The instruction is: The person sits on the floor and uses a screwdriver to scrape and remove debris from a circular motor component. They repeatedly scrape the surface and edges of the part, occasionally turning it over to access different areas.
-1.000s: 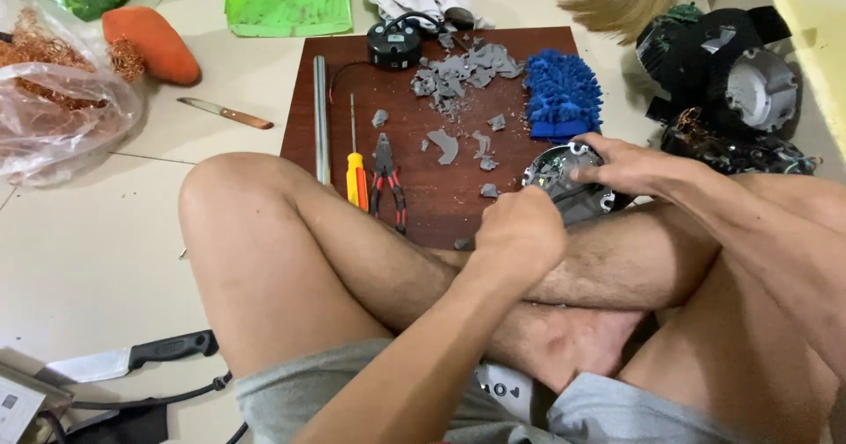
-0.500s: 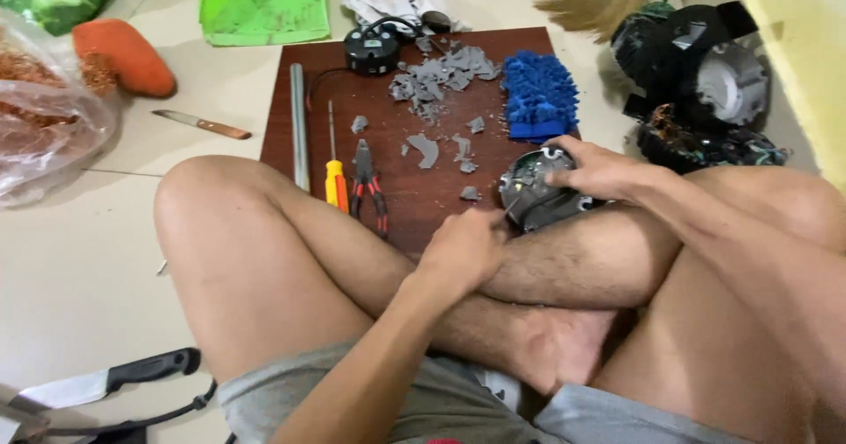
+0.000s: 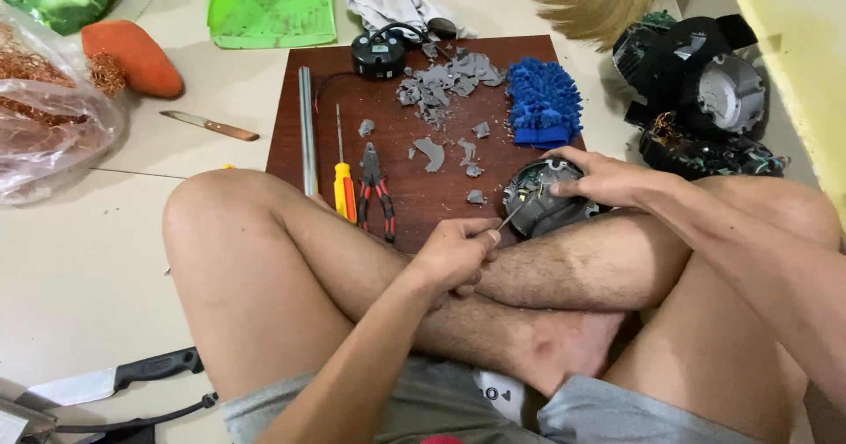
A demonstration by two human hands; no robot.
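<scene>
Seated cross-legged on the floor (image 3: 79, 285), board (image 3: 414, 188) in front of the knees.

Left hand (image 3: 454, 255) closed in a pinch on a thin metal tool (image 3: 513, 217) – fingers (image 3: 483, 237) wrapped at the near end, tip angled up-right into the round dark housing (image 3: 539, 199). Hand resting over the crossed shin.

Right hand (image 3: 604, 180) clamped over the housing's far and right rim, fingers curled on it, thumb on top. Housing at the board's near right corner, against the shin, open face up with internals showing – detail too small to read.

On the board: steel rod (image 3: 307, 131) along the left edge, yellow-handled screwdriver (image 3: 344, 175) beside it, red-and-black pliers (image 3: 379, 188) just right of that, all lengthwise. Grey broken bits (image 3: 445, 78) heaped at the far middle, a few loose shards trailing toward the housing. Small black round unit (image 3: 379, 55) with cable at the far edge. Blue fuzzy cloth (image 3: 544, 102) at the right edge, just beyond the housing.

Off the board: green dustpan (image 3: 273, 8) and white rag (image 3: 388, 2) at the far side, small knife (image 3: 210, 125) to the left, orange lump (image 3: 132, 56), clear bag with copper wire (image 3: 48, 118). Black motor parts (image 3: 696, 92) piled at right by the yellow wall. Black-handled knife (image 3: 115, 378) near the left thigh.
</scene>
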